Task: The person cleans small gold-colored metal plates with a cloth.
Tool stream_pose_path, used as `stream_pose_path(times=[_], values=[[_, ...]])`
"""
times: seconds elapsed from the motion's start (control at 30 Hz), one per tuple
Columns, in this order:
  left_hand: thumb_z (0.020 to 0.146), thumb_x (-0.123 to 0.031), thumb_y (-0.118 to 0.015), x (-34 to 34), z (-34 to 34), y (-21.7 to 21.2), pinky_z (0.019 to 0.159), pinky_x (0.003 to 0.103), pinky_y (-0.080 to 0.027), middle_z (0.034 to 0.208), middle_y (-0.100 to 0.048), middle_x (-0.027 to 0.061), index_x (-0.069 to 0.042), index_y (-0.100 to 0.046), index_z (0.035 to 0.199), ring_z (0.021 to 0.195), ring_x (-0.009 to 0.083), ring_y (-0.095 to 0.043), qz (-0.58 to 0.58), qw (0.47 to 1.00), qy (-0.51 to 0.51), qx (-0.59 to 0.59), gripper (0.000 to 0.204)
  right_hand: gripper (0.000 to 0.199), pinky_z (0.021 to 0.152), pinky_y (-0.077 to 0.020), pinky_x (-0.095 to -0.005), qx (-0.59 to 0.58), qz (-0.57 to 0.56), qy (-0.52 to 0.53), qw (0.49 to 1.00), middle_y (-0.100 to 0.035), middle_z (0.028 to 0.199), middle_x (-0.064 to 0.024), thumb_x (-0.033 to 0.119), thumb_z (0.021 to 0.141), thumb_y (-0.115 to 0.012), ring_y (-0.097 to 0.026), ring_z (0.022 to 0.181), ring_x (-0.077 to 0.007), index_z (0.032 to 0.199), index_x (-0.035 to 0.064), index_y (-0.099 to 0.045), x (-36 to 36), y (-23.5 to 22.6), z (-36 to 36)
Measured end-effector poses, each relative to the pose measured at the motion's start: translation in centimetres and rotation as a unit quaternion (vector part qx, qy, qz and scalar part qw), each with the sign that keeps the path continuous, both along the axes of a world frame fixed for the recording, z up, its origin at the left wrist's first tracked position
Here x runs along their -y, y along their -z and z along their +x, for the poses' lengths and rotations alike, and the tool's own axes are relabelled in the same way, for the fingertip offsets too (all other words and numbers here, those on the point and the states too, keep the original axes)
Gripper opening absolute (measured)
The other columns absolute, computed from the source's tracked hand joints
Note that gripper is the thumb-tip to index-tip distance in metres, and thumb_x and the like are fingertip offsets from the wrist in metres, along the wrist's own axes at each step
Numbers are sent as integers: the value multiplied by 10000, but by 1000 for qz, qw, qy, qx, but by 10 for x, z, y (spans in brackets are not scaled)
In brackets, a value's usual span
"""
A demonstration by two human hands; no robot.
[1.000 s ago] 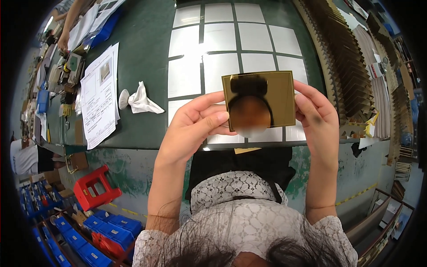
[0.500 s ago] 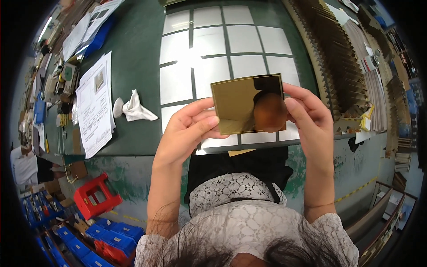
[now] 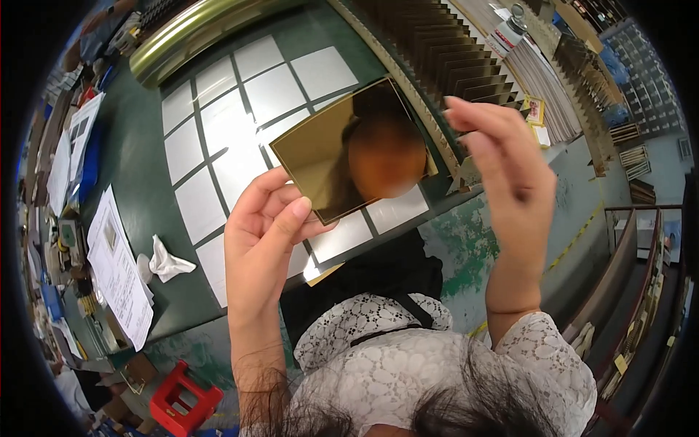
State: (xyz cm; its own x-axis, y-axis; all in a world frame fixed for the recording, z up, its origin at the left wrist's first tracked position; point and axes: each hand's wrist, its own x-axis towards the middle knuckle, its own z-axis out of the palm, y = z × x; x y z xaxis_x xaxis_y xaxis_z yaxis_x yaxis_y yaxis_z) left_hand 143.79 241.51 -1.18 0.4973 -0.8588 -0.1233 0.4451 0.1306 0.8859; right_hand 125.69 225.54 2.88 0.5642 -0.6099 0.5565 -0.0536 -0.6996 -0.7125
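Observation:
A shiny gold mirror plate [image 3: 328, 156] is held tilted above the green table, with dark and orange reflections on its face. My left hand [image 3: 269, 226] pinches it by its lower left corner, thumb on top and fingers beneath. My right hand [image 3: 506, 160] is off the plate, raised to its right beside the slotted rack [image 3: 437, 51]. Its thumb and index finger are apart, with nothing visible between them. Beneath the plate, rows of pale rectangular sheets [image 3: 222, 120] lie on the table, partly hidden by the plate and my left hand.
A gold film roll [image 3: 196, 36] lies at the table's far edge. To the left are printed papers [image 3: 120, 269] and a crumpled white cloth [image 3: 172, 261]. A bottle [image 3: 507, 30] stands beyond the rack. A red stool [image 3: 186, 397] is on the floor at lower left.
My right hand has let go of the plate and moved away to the right. The plate is now tilted, held by my left hand alone. The whole view has turned rightward.

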Motion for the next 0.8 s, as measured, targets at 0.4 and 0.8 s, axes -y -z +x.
stream_pose_path(times=[0.4,0.8], values=[[895,18,-558,37,-19,8,780,292,-563,991,-654,124,44,-508,1190,872,162,-650,20,1000,0,-2,301,169,802,-453,-317,-123,-205,121,963,-658,959,-77,11,805,-653,-593,916,-237,969,28,-688,36,18,-56],[907,53,-538,70,-59,19,814,254,-525,958,-640,85,64,-513,1167,877,138,-637,4,984,50,170,261,206,811,-454,-354,-135,-220,121,958,-656,1004,-104,35,724,-691,-597,912,-272,930,34,-704,33,32,-81]])
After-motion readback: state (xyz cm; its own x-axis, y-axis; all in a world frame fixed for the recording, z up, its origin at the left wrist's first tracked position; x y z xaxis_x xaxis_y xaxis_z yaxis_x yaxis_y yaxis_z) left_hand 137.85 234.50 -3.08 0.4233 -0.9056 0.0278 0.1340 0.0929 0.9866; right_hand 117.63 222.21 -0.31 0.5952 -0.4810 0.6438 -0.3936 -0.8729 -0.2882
